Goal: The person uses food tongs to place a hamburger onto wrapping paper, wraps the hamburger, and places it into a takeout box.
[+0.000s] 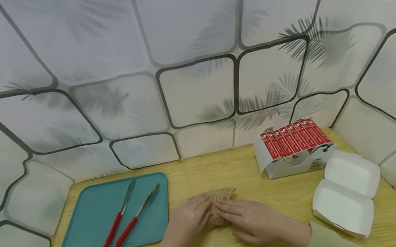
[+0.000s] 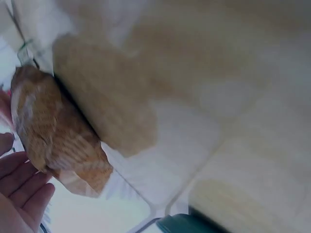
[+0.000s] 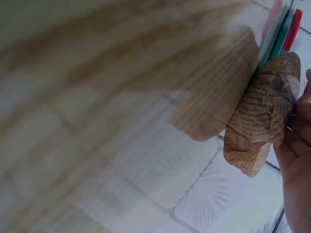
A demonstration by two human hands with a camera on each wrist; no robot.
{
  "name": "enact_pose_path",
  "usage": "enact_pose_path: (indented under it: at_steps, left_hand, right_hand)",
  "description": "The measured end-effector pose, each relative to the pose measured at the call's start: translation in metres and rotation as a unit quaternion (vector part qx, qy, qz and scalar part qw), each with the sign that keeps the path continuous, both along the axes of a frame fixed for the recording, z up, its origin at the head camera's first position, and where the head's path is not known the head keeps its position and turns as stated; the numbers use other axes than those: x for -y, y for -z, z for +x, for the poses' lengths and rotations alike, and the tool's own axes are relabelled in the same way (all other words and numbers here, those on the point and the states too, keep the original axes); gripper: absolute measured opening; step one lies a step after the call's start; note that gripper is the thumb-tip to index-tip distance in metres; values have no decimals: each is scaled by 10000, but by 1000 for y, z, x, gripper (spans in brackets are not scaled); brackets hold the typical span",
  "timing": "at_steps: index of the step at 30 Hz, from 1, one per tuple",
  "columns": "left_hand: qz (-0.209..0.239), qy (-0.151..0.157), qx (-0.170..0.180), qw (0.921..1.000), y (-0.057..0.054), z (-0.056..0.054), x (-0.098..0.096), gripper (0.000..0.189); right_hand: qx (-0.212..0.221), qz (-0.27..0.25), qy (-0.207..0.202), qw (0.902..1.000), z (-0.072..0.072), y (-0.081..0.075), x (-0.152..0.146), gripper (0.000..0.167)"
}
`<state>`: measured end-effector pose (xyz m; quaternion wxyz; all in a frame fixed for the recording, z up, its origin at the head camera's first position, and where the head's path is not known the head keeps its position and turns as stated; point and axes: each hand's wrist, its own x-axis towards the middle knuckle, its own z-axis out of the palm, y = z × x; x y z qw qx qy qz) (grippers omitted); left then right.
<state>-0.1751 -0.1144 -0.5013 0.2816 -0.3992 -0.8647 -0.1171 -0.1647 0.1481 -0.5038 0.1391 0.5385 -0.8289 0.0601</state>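
At the lower left of the head view, red-handled tongs (image 1: 130, 226) lie on a teal tray (image 1: 80, 223), their bend jutting past its lower edge. Around the lower centre, the left hand (image 1: 188, 220) and the right hand (image 1: 255, 221) rest loosely extended fingers against either side of a brown printed-paper packet (image 1: 219, 214) on the wooden surface (image 1: 206, 170). Toward the lower right, a white carton (image 1: 289, 165) holds red packs (image 1: 296, 138) just beside an opened white clamshell box (image 1: 343, 204).
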Motion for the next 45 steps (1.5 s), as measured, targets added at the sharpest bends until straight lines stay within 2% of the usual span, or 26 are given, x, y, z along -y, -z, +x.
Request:
enact_pose_path:
  at_steps: [6, 10, 18, 25, 33, 39, 45]
  left_hand:
    - [-636, -2, -28, 9980, 3, 10, 0, 49]
    - [-789, -72, -162, 9967, 2, 12, -1, 50]
    - [-985, -184, -422, 9941, 0, 13, -5, 51]
    - [-1105, -192, -530, 9923, 2, 13, -7, 54]
    - [-1499, -252, -492, 9872, 5, 13, -11, 54]
    - [-1663, -286, -564, 9841, 6, 12, -15, 53]
    - [-1905, -353, -683, 9787, 5, 12, -17, 47]
  right_hand:
    - [243, -7, 26, 9997, 1, -1, -1, 63]
    - [298, -92, -2, 9995, 0, -1, -3, 61]
    - [-9, -95, 213, 9997, -4, 2, -8, 65]
    - [144, -263, 145, 9994, -6, 1, -9, 66]
    - [263, -488, 129, 9984, -10, -1, -13, 62]
    - [510, -653, 382, 9958, -10, -1, -14, 61]
    - [307, -1160, 876, 9889, -16, 0, -13, 57]
